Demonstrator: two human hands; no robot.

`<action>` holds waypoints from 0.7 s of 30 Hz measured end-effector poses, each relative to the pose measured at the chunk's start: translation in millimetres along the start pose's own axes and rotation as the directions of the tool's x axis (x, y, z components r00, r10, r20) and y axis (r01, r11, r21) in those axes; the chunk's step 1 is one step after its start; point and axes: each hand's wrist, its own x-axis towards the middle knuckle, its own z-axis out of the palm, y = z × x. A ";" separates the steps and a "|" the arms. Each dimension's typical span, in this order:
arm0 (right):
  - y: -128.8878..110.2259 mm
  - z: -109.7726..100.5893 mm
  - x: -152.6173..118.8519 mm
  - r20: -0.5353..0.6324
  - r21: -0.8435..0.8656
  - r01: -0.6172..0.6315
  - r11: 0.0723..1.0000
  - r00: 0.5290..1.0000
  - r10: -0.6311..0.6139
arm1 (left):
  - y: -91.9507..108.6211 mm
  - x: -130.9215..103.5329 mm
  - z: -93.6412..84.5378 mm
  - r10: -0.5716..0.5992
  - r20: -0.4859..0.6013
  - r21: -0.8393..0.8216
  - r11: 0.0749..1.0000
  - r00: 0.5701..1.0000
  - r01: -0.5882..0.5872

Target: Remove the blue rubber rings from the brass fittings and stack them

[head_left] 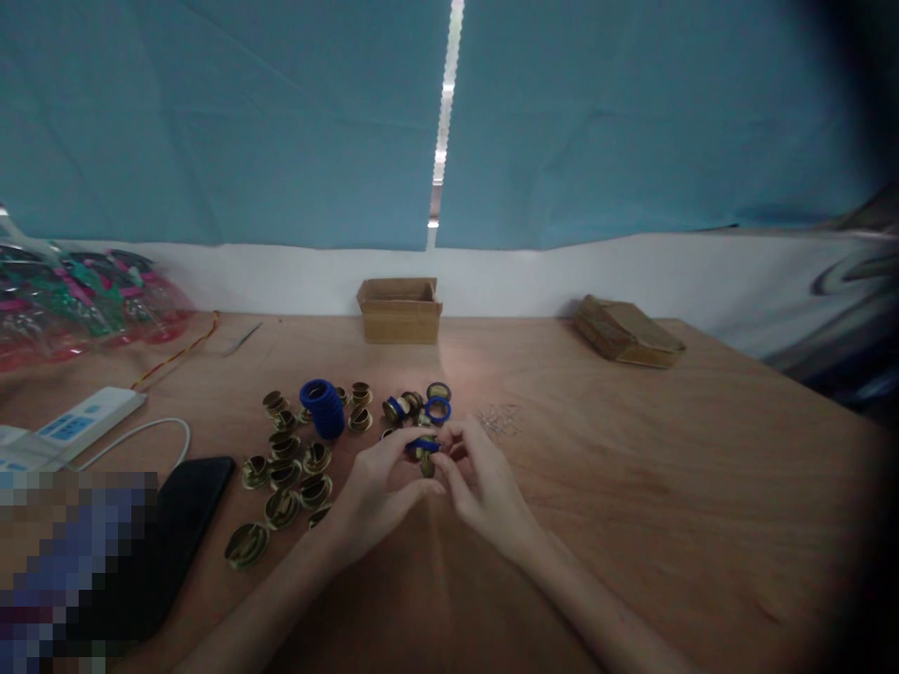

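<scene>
Between my two hands, over the middle of the table, is a small brass-coloured round part with a blue ring (423, 446) on it. My left hand (383, 482) pinches it from the left with thumb and fingers. From the right, the fingertips of my right hand (481, 477) close on the same part. Just beyond them lie several brass parts with blue rings (397, 408) and a loose blue ring (437, 410). A stack of blue rings (323, 408) stands to the left, among several loose brass-coloured round parts (284, 475). Thin metal wire pieces (498, 419) lie right of my hands.
An open cardboard box (400, 323) stands at the back, and another cardboard box (628, 332) lies to its right. On the left are a white power strip (91, 417), a cable, a black flat device (189, 515), tweezers (243, 339) and clear-and-pink plastic items (84, 300).
</scene>
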 end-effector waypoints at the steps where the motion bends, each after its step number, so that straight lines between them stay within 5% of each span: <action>1: -0.7 -0.3 -0.3 0.009 -0.004 0.005 1.000 1.000 -0.005 | 0.1 0.0 0.0 0.001 0.000 -0.001 1.000 1.000 -0.001; 21: -10.1 -1.8 -3.5 0.103 -0.170 0.176 0.969 0.982 -0.161 | -7.0 4.2 0.3 -0.111 -0.055 -0.244 0.965 0.992 0.095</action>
